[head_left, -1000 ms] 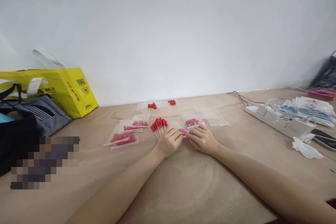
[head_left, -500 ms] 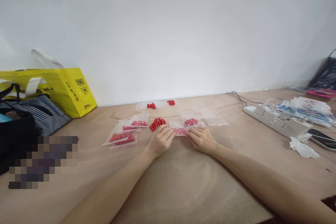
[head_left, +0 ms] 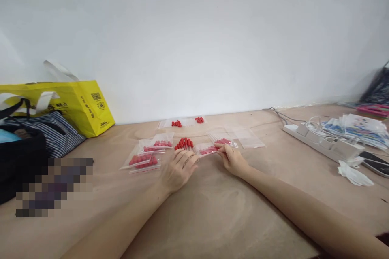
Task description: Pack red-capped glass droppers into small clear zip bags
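On the table (head_left: 219,214) a yellow bag (head_left: 91,107) stands at the far left. The left hand (head_left: 180,170) keeps its fingers loosely spread (I cannot tell if they touch anything), while the right hand (head_left: 232,162) pinches with narrow fingers the edge of a clear packet (head_left: 207,148), lying just beyond and between the hands, beside loose red-topped droppers (head_left: 187,143).

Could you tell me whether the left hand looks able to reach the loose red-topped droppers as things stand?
Probably yes: the left hand is close to the loose red-topped droppers, with nothing visible in between.
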Available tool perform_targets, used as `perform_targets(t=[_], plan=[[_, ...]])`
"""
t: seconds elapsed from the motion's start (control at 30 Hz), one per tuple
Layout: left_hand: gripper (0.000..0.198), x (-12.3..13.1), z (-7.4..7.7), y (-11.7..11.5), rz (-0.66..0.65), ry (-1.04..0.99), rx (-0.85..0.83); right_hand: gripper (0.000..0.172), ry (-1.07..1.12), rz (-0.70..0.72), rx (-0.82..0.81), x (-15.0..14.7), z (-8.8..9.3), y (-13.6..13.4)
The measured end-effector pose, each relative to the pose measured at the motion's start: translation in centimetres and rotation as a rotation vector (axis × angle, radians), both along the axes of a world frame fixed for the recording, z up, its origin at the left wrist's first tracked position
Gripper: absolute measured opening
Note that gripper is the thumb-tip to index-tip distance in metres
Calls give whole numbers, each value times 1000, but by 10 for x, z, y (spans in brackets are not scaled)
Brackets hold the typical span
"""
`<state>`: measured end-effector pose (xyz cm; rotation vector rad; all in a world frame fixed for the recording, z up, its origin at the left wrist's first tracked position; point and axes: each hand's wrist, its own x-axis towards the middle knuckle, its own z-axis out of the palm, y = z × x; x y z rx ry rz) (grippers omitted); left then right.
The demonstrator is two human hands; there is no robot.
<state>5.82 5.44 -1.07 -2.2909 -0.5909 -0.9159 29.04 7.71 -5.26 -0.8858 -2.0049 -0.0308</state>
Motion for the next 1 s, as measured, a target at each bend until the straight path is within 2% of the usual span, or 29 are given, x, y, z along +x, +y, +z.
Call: perform_targets(t=[0.13, 0.27, 0.4, 0.5, 0.57, 0.63, 0.7, 0.77, 0.83, 0.87, 0.93, 0.97, 1.0], plan=[[15, -23, -7, -19, -9, -60, -319, 7, 7, -45, 29, 6, 6, 14], [12, -35, -9, -25, -8, -131, -573, 8, 39, -113, -1, 23, 10, 35], [11, -35, -6, -26, -10, -140, -696, 13, 13, -155, -105, 41, 8, 50], [11, -34, -5, -27, -14, -140, -729, 14, -127, -173, -194, 51, 10, 50], [11, -35, -6, -28, -29, -145, -726, 17, -194, -329, -237, 59, 14, 46], [12, -36, -8, -31, -51, -136, -715, 25, -169, -638, -306, 68, 18, 43], [12, -38, -9, -35, -71, -126, -701, 38, -109, -943, -440, 79, 20, 41], [13, -40, -10, -39, -75, -129, -698, 56, -69, -1120, -605, 92, 19, 42], [13, -42, -11, -43, -68, -137, -711, 64, -17, -1134, -753, 106, 18, 42], [14, -43, -11, -44, -63, -139, -722, 60, 22, -1102, -815, 112, 17, 42], [14, -44, -12, -45, -58, -139, -737, 43, 89, -1015, -908, 122, 19, 41], [13, -45, -12, -46, -59, -138, -741, 33, 141, -987, -897, 125, 22, 40], [13, -45, -12, -46, -61, -135, -743, 24, 227, -970, -820, 126, 25, 39]])
